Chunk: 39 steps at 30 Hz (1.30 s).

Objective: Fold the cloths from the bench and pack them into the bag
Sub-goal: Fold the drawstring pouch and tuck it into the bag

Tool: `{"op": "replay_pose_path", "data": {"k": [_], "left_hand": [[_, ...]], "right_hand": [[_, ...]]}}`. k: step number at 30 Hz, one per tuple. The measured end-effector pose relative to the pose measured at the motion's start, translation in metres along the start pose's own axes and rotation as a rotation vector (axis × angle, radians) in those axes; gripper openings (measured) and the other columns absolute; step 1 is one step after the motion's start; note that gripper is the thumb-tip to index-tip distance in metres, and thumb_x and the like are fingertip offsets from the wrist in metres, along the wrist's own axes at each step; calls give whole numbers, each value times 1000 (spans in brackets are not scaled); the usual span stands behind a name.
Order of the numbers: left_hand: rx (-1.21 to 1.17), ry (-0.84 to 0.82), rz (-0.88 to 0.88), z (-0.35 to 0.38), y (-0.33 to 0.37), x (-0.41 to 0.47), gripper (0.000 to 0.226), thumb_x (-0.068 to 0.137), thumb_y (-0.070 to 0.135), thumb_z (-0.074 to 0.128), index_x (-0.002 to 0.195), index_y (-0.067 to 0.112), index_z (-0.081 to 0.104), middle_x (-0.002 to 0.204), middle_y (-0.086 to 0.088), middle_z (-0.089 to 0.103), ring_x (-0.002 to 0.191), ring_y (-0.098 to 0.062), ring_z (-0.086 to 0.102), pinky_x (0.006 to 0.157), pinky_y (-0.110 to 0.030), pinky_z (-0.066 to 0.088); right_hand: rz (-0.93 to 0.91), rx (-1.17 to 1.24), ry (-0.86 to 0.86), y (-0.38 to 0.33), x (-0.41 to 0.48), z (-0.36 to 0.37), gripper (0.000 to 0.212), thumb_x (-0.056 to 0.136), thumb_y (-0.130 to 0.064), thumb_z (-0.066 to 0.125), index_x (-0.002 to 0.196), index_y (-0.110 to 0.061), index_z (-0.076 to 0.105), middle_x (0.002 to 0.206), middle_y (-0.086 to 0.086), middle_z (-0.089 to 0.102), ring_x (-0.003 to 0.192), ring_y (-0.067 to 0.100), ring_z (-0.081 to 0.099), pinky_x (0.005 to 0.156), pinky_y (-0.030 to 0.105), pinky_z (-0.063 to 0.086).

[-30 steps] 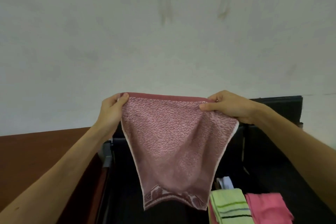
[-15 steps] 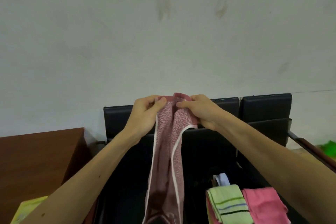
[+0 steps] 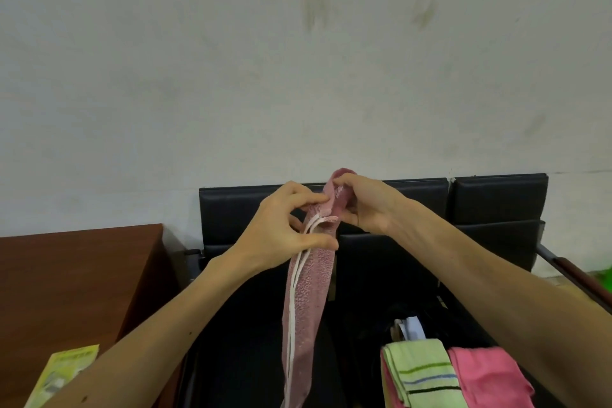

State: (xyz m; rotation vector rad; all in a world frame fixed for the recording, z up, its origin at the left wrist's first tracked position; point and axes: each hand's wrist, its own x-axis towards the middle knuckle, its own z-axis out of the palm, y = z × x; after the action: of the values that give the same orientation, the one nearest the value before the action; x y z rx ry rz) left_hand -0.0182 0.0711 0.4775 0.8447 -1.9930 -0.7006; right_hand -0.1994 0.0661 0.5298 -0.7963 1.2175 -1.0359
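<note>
Pale, stained wall [image 3: 298, 76] filled the upper half of the head camera's view, with a black padded bench [image 3: 496, 202] set against it and a brown wooden table [image 3: 66, 281] at the left carrying a yellow packet [image 3: 63, 371]. Both bare arms reached forward over the bench. Between the hands hung the dusty-pink cloth [image 3: 306, 301], doubled lengthwise into a narrow strip, clear of the seat, its white hems side by side along the left. The right hand [image 3: 367, 205] pinched the top of the strip, fingers curled round the fold. The left hand [image 3: 281, 235], just below and touching it, gripped the layers between thumb and curled fingers. At the lower right lay a folded green striped cloth [image 3: 420, 374] beside a folded bright pink cloth [image 3: 486, 378]; whether the dark shape under them was the bag could not be told. The step in hand appeared to be the lengthwise fold. To do it well, the white hems should be matched along their whole run, the top corners kept together, and the strip left to hang straight before it is halved again.
</note>
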Motion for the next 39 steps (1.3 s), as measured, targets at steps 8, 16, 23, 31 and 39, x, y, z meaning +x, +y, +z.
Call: {"op": "replay_pose_path", "data": {"k": [8, 16, 23, 31, 39], "left_hand": [[-101, 286, -23, 1, -10, 16, 35, 84, -2, 74, 89, 32, 72, 91, 8, 72, 86, -6, 67, 76, -18, 51], [-287, 217, -92, 11, 2, 34, 28, 94, -2, 61, 88, 24, 71, 78, 18, 70, 79, 1, 63, 76, -14, 49], [-201, 191, -20, 37, 25, 34, 19, 106, 13, 42, 96, 25, 52, 85, 11, 54, 73, 10, 52, 71, -8, 41], [-146, 346, -9, 66, 36, 49, 11, 107, 19, 43, 108, 19, 54, 96, 16, 58, 85, 14, 55, 76, -5, 40], [-377, 406, -283, 66, 21, 68, 13, 105, 27, 47, 103, 29, 60, 106, 2, 66, 98, -8, 64, 87, -27, 52]], "right_hand": [[13, -679, 150, -1, -2, -41, 37, 102, -26, 48, 94, 6, 65, 83, 14, 76, 64, 23, 71, 56, 29, 59], [-408, -874, 344, -12, -22, -81, 26, 97, -31, 50, 82, -12, 60, 78, 1, 60, 74, 16, 55, 70, 33, 47], [-398, -473, 209, 2, -39, -87, 38, 99, -23, 31, 98, -4, 63, 82, 7, 55, 78, 23, 50, 83, 42, 47], [-395, -64, -119, 34, -53, -99, 60, 92, -66, 33, 119, -24, 66, 108, -4, 73, 103, 16, 68, 92, 31, 53], [-84, -192, -136, 128, -45, -106, 30, 92, -24, 65, 118, -9, 68, 119, 9, 71, 110, 21, 68, 91, 30, 54]]}}
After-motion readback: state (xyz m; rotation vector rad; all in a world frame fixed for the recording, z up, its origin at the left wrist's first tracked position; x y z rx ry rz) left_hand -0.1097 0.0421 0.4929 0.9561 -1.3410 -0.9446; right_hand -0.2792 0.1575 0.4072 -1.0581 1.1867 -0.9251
